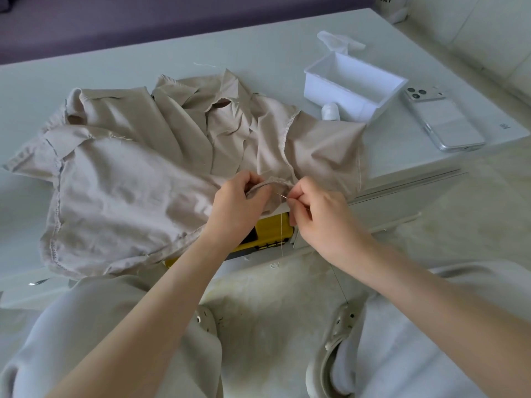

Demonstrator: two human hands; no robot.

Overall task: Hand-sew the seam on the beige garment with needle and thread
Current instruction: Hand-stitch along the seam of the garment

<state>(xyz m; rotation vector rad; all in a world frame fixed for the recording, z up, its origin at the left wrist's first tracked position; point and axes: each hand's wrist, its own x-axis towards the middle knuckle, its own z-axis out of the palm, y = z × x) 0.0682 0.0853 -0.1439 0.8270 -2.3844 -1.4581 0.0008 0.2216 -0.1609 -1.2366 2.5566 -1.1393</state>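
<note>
Fingers (296, 191) of R hand (317, 215) pinch needle (283, 196); L hand (238, 206) grips seam (271, 183).

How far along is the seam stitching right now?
Done: the needle is threaded, thread trailing below it. In hand: the left hand holds the folded seam of the beige garment while the right hand pinches the needle at the fabric edge. Left: finished stitches are too small to see, so most of the seam may remain.

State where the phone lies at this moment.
In the head view, the phone lies camera-side up near the right edge of the table, just right of the open white box.
</note>
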